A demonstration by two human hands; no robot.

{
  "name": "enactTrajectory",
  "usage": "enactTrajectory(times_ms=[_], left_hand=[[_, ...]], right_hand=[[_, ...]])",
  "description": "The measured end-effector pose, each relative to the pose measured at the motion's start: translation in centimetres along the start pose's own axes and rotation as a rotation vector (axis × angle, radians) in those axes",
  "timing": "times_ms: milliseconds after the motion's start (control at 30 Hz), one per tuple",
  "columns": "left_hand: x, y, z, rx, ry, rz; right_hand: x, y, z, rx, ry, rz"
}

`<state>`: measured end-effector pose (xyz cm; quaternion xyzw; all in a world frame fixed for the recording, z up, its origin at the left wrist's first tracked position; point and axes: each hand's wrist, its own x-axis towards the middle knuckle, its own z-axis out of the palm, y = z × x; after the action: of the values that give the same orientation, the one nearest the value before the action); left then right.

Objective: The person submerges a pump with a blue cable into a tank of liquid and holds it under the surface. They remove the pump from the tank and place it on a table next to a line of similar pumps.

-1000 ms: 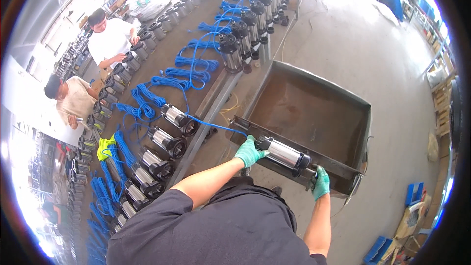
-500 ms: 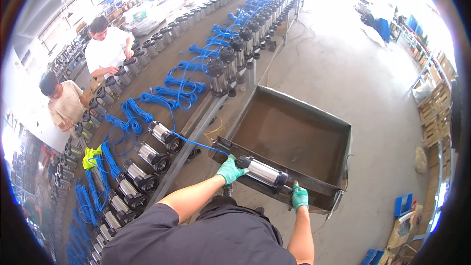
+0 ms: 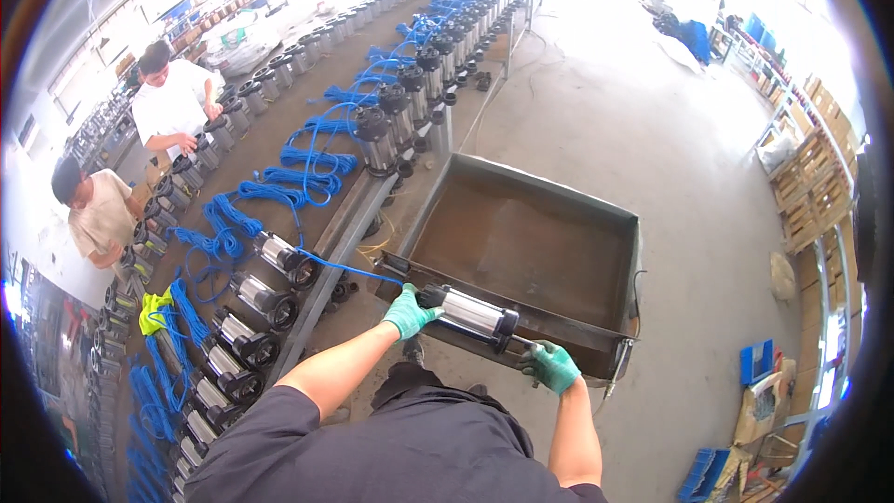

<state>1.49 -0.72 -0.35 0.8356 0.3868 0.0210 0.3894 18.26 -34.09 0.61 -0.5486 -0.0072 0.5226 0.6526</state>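
Observation:
A steel pump [image 3: 475,315] with black ends lies across the near rim of a metal tank. My left hand [image 3: 407,312], in a green glove, grips its left black end, where a blue cable [image 3: 345,265] runs off to the bench. Beyond the pump's right end, my green-gloved right hand [image 3: 551,366] closes around a thin metal rod [image 3: 521,341] that points at the pump; whether the two are joined cannot be made out.
The tank [image 3: 640,265] has brown, murky contents. Left of it runs a long bench [image 3: 312,326] with rows of pumps and blue cable coils [image 3: 312,156]. Two people [image 3: 168,98] handle parts across the bench; another is far off. Blue bins [image 3: 756,361] and wooden pallets stand at right.
My right hand has turned, its back now facing up, and sits slightly lower beside the pump's right end. The whole view has shifted; the left hand keeps its grip.

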Motion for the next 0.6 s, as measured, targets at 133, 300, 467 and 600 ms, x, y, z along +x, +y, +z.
enactTrajectory(times_ms=[133,300,467,600], left_hand=[[0.0,0.6,-0.1,-0.035,-0.026,-0.009],[-0.4,0.9,-0.6,-0.066,-0.047,-0.040],[-0.4,-0.3,-0.4,-0.057,-0.012,-0.045],[-0.3,0.3,-0.2,-0.078,-0.034,-0.019]], right_hand=[[3.6,1.3,-2.3,-0.157,0.235,0.197],[4.7,3.0,-1.5,-0.772,0.436,-0.279],[1.3,1.4,-1.7,-1.117,0.166,-0.768],[2.9,2.7,-1.3,-0.858,0.399,-0.323]])
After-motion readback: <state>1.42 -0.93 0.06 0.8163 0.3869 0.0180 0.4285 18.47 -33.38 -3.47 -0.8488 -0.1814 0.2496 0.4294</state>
